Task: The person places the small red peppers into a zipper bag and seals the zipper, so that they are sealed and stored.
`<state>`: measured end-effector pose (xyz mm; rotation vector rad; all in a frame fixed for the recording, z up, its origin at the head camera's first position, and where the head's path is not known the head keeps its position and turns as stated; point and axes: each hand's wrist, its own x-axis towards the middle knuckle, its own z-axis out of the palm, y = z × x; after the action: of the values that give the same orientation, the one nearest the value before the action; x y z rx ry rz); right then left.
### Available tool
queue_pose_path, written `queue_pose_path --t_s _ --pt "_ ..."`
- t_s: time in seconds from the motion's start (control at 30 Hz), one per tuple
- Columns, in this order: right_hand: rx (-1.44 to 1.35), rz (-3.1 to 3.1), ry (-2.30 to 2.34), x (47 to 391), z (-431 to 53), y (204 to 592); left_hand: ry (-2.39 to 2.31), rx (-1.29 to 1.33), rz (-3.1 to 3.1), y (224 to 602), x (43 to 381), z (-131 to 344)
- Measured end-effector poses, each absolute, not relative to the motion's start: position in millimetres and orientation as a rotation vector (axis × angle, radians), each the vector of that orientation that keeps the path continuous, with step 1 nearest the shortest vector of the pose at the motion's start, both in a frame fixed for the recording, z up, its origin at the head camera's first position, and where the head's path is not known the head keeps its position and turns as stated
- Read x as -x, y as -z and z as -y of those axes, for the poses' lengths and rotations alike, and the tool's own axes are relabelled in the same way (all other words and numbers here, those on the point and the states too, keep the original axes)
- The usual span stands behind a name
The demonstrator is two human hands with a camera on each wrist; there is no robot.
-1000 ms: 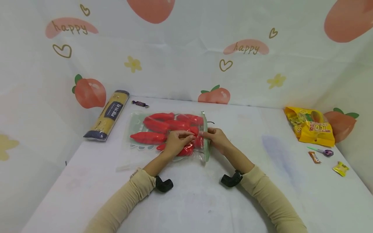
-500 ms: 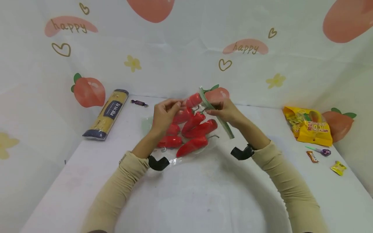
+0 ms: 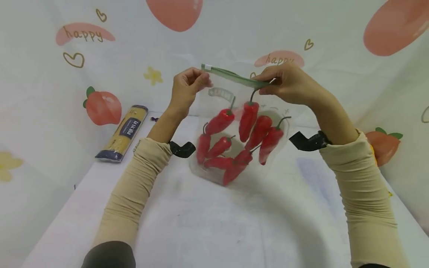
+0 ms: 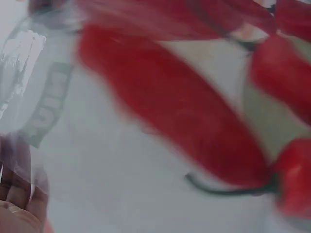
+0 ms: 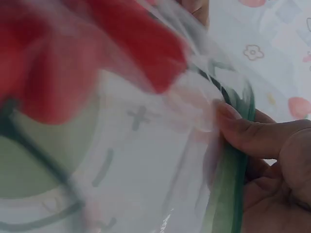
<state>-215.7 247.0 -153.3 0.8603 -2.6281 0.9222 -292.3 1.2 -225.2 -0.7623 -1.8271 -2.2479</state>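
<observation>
A clear zip bag (image 3: 236,77) with a green closure strip hangs upright above the table in the head view. Several red chili peppers (image 3: 248,119) with dark green stems lie loosely inside it. My left hand (image 3: 187,89) pinches the bag's upper left side, just below the strip. The strip's right end is gripped between the thumb and fingers of my right hand (image 3: 289,83). In the right wrist view that thumb (image 5: 238,126) presses on the plastic beside the green strip (image 5: 231,189). Blurred peppers (image 4: 170,102) fill much of the left wrist view.
A pack of spaghetti (image 3: 124,132) lies at the table's back left, by the patterned backdrop. A dark wrapped candy (image 3: 154,119) is partly hidden behind my left arm. At the right, my sleeve (image 3: 362,193) covers most of a yellow bag.
Both hands have lifted the bag off the table and turned it upright, strip at the top. The peppers have slid down inside. My hands have moved up and farther apart.
</observation>
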Motion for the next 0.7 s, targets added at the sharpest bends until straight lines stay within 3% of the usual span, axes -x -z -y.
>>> queue_pose_path --t_s 0.17,0.37,0.7 --pt "-0.821 2.609 -0.776 205 -252 137 2.269 0.848 1.587 211 275 8" --pt "-0.679 2.718 -0.688 212 -250 146 2.254 0.843 1.527 220 268 9" --pt "-0.758 2.362 -0.931 219 -175 161 2.272 0.838 1.425 229 254 -8"
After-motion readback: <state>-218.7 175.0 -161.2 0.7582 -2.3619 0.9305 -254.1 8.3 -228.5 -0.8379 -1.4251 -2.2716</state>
